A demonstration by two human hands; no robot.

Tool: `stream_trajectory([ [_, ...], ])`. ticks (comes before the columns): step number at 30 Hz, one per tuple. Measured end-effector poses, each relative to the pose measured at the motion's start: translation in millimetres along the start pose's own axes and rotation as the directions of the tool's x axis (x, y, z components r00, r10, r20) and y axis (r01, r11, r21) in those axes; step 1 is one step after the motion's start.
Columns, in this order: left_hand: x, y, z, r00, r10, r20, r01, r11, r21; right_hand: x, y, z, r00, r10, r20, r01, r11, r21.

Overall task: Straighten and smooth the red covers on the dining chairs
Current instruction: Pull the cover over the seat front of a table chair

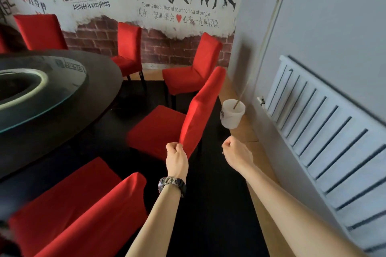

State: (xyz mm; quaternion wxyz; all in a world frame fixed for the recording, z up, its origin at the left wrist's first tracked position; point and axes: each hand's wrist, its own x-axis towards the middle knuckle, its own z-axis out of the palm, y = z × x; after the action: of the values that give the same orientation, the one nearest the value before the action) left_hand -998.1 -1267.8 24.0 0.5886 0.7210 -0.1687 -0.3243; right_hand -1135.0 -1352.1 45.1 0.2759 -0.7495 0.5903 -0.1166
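Both arms outstretched, left hand (176, 156) pinching red cover (196, 115), right hand (236, 150) fisted.

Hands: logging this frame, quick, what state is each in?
Left hand: closed, gripping the bottom corner of the red chair cover.
Right hand: closed in a fist, holding nothing.

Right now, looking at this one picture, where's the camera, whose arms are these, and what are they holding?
There is no machine here. The single picture comes from a wide-angle camera worn on a person's head, looking forward and down, so both bare arms are that person's own. The left hand grips a lower corner of the red chair cover, at its back panel. The right hand is a curled fist holding nothing, apart from that cover. On the dark round table lies a glass turntable. A white bucket stands on the floor near the radiator.
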Motion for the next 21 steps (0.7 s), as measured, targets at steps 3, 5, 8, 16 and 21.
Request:
stream_trajectory([
  [3,26,13,31,1.000,0.018,-0.016,-0.017,0.999,0.033,36,9,-5,1.000,-0.023,-0.008,0.023,0.999,0.030],
  [5,49,21,52,1.000,0.023,-0.020,-0.022,0.999,0.043,63,13,-8,0.998,-0.051,-0.029,0.052,0.998,0.036],
  [8,89,29,91,1.000,0.004,-0.017,-0.004,0.999,0.039,108,21,-16,0.995,-0.065,-0.072,0.068,0.997,0.043],
  [16,185,63,185,1.000,0.000,0.024,0.002,0.998,-0.065,248,33,-46,0.982,-0.078,-0.174,0.059,0.992,-0.114],
  [21,234,83,216,0.998,0.056,0.011,-0.056,0.998,0.041,308,35,-48,0.989,-0.047,-0.138,0.034,0.995,-0.097],
])
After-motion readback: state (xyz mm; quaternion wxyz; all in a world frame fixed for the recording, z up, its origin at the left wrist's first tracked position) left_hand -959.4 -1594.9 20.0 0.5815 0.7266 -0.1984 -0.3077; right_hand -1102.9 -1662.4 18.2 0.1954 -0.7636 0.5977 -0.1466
